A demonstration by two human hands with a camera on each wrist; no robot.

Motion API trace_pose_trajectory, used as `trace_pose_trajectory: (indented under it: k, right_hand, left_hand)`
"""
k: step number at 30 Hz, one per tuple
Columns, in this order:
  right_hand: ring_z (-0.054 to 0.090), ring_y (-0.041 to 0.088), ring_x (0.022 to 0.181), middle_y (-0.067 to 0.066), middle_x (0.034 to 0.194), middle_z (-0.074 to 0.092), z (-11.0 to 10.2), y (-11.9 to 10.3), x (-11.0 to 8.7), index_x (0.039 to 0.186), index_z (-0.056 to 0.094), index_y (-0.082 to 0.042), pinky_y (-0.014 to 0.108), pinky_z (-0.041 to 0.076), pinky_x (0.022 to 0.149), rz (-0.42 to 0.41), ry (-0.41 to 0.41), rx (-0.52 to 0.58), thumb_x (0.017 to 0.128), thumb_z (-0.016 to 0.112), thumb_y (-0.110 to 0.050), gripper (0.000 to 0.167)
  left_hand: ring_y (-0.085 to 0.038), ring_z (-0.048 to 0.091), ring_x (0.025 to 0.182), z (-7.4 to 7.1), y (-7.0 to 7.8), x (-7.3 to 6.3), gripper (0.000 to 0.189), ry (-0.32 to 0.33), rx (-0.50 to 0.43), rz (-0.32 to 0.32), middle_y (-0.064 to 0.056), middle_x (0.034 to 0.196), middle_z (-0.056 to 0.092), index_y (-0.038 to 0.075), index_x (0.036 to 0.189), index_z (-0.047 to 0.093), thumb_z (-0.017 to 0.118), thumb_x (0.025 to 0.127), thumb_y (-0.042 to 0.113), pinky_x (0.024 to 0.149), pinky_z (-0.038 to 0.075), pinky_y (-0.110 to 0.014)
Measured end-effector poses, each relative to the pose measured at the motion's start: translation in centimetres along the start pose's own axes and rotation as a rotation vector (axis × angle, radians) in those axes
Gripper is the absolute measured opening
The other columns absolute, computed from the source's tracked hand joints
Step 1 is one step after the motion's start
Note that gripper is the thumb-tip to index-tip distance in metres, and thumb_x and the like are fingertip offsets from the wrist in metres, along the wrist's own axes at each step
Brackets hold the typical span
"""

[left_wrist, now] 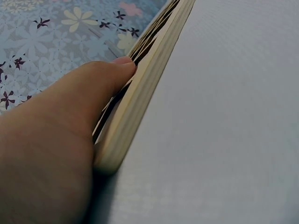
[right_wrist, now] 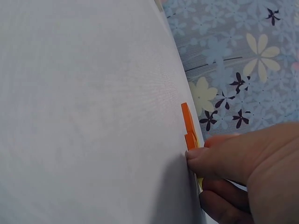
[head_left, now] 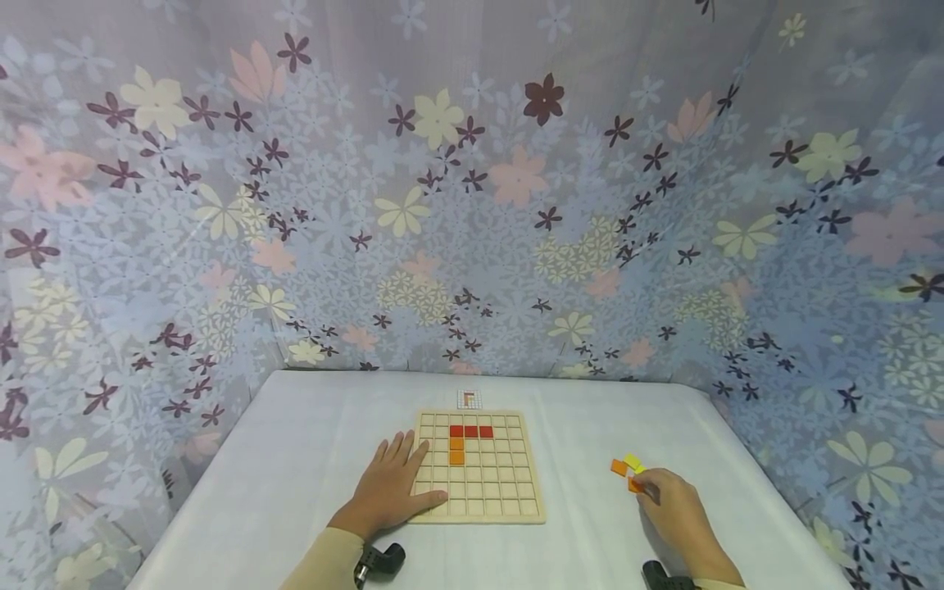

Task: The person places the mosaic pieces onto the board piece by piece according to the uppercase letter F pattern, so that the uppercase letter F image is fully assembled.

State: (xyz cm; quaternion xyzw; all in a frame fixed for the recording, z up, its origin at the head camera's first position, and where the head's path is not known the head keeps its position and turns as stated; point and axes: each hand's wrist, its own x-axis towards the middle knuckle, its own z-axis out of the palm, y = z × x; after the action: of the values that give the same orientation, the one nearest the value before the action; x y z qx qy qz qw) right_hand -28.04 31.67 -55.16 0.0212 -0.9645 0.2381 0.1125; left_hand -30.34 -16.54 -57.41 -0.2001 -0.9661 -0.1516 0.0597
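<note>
A square wooden grid board (head_left: 509,483) lies on the table, with a row of red tiles (head_left: 471,432) and two orange tiles (head_left: 457,451) below the row's left end. My left hand (head_left: 391,487) rests flat with fingers spread across the board's left edge; its thumb (left_wrist: 112,74) lies over the near rim. Right of the board, my right hand (head_left: 673,501) pinches an orange tile (right_wrist: 189,141) between thumb and fingertips, at the table surface. Beside it are another orange tile (head_left: 619,467) and a yellow tile (head_left: 632,461). The fingers partly cover this small group.
A small card (head_left: 469,399) with a printed grid pattern lies just behind the board. The table (head_left: 332,426) wears a white cloth, and a flowered curtain (head_left: 472,246) hangs behind and at both sides.
</note>
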Motion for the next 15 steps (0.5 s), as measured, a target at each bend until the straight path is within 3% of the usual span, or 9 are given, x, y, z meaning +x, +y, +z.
trace_pose_trajectory:
  k: [15]
  right_hand:
    - [0.07, 0.041, 0.103, 0.018, 0.108, 0.071, 0.01, -0.17, -0.31, 0.105, 0.076, 0.004, 0.052, 0.058, 0.087, 0.007, 0.034, 0.038, 0.083, 0.083, 0.012, 0.025]
  left_hand:
    - [-0.043, 0.021, 0.155, -0.44, 0.25, -0.14, 0.103, -0.004, -0.013, 0.001, -0.025, 0.167, 0.027, 0.006, 0.162, 0.042, 0.052, 0.093, 0.082, 0.124, 0.011, -0.058]
